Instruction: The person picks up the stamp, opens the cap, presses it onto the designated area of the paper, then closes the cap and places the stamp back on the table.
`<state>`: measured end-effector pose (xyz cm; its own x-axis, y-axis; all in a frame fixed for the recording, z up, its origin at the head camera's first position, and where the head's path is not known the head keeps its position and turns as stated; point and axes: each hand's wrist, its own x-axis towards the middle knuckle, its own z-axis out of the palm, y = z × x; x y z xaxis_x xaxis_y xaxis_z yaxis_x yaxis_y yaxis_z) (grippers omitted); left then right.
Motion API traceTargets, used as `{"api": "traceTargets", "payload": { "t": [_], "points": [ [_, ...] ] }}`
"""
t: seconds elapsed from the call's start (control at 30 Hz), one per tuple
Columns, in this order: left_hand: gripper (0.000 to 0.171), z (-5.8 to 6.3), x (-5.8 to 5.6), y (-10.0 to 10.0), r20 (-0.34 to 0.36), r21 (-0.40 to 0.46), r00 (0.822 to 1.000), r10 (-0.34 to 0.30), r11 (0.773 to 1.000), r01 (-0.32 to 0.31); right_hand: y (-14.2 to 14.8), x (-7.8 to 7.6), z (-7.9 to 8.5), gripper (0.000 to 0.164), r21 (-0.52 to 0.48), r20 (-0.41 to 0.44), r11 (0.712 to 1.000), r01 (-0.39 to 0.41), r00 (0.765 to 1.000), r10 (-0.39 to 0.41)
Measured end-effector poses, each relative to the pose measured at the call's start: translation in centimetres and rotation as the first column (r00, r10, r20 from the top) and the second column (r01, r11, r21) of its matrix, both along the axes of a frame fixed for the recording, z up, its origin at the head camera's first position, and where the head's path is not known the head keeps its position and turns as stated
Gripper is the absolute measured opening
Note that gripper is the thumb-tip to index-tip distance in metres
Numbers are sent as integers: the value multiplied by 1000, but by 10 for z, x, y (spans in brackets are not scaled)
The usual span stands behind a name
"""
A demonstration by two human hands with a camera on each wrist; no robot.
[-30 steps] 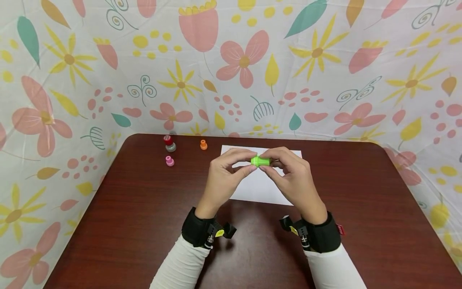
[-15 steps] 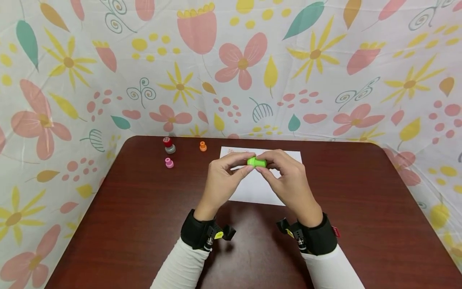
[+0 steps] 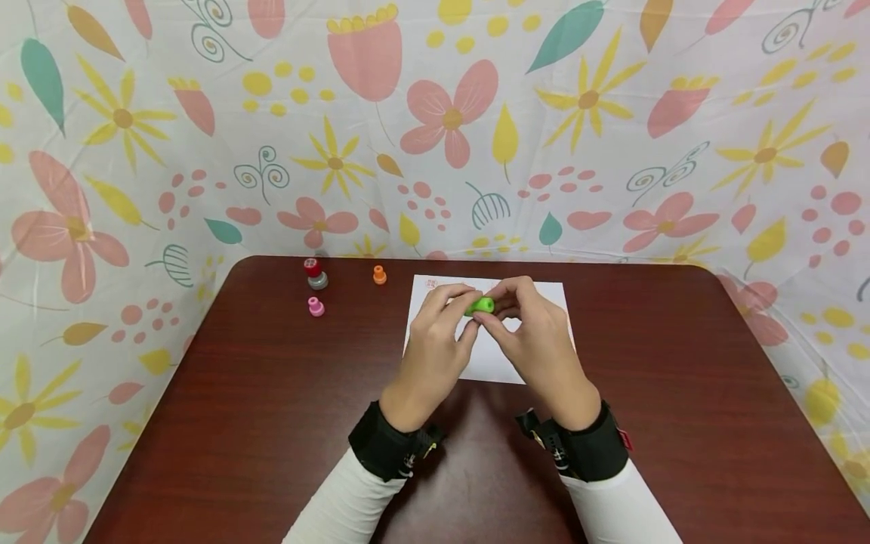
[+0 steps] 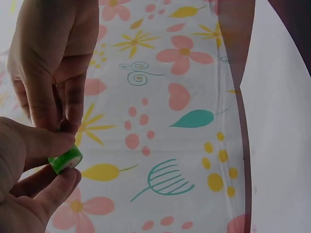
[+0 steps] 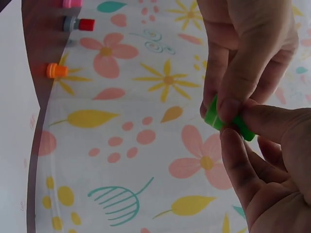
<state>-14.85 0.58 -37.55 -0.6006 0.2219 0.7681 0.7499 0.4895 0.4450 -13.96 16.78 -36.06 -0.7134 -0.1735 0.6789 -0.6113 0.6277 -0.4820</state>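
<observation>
Both hands hold a small green toy stamp [image 3: 483, 304] above the sheet of paper [image 3: 499, 355]. My left hand [image 3: 435, 347] pinches it from the left, its fingers partly covering the stamp. From the right, my right hand [image 3: 540, 340] pinches it between thumb and fingers. In the left wrist view the green stamp [image 4: 66, 160] shows a pale round end face between fingertips. The right wrist view has the green stamp [image 5: 228, 118] tilted, a thumb lying across its middle.
Faint red prints [image 3: 431, 283] mark the paper's top left corner. Left of it on the brown table [image 3: 272, 423] stand an orange stamp [image 3: 379, 274], a pink stamp [image 3: 316, 306] and a grey stamp with a red top [image 3: 316, 273]. A flowered cloth [image 3: 448, 181] hangs behind.
The green stamp has shifted slightly left and turned from lying sideways to pointing one end more towards the head camera. My left hand has turned and covers more of it.
</observation>
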Motion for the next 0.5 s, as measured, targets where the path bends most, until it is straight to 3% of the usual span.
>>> {"api": "traceTargets", "payload": {
  "t": [0.17, 0.33, 0.5],
  "points": [
    [22, -6, -10, -11, 51, 25, 998, 35, 999, -36, 3, -1, 0, 46, 32, 4, 999, -1, 1000, 1],
    [21, -19, -26, -37, 150, 17, 988, 35, 999, -38, 19, -7, -6, 46, 111, 32, 994, 6, 999, -10],
    [19, -34, -46, -70, 311, 18, 948, 63, 997, -72, 42, -17, -15, 46, 217, 73, 976, 16, 997, -32]
  ]
}}
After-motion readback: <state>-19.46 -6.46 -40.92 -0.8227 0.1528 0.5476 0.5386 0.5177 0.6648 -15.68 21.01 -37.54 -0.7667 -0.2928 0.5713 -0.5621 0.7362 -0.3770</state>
